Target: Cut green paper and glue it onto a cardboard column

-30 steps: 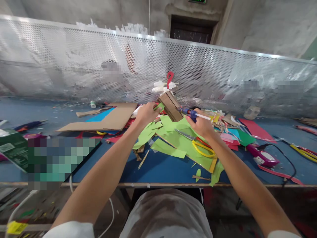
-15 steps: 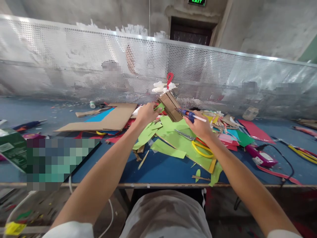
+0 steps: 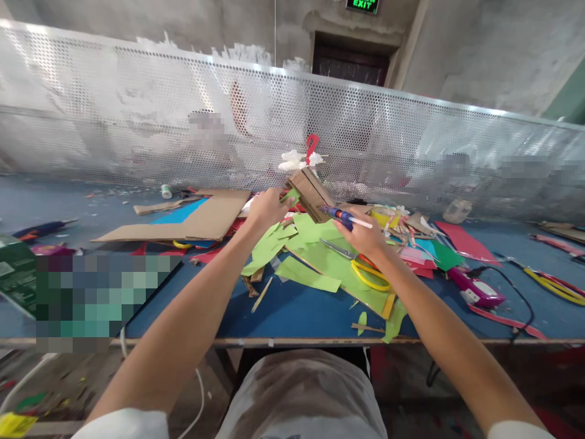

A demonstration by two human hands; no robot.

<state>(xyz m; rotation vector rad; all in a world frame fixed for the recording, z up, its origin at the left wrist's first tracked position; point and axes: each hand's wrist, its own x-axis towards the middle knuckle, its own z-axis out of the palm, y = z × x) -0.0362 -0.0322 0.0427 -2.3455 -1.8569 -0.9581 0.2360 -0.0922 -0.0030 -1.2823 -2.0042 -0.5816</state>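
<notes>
My left hand (image 3: 267, 207) is closed on a brown cardboard piece (image 3: 311, 194) with a bit of green paper at its lower left corner, tilted up above the table. My right hand (image 3: 363, 235) grips a blue glue gun (image 3: 340, 215) whose white glue stick pokes out to the right. The gun's nozzle touches the right edge of the cardboard piece. Under both hands lie green paper sheets (image 3: 329, 256) and yellow-handled scissors (image 3: 365, 271) on the blue table (image 3: 297, 311).
A large cardboard sheet (image 3: 201, 219) lies at the left. Coloured paper scraps (image 3: 425, 247) pile at the right, with a pink tool and its black cord (image 3: 478, 291). A perforated metal screen (image 3: 137, 122) walls off the table's far side. A green box (image 3: 16, 274) sits far left.
The glue gun and my right hand have shifted a little left along the cardboard's edge. The view has drifted slightly; my left hand keeps its hold.
</notes>
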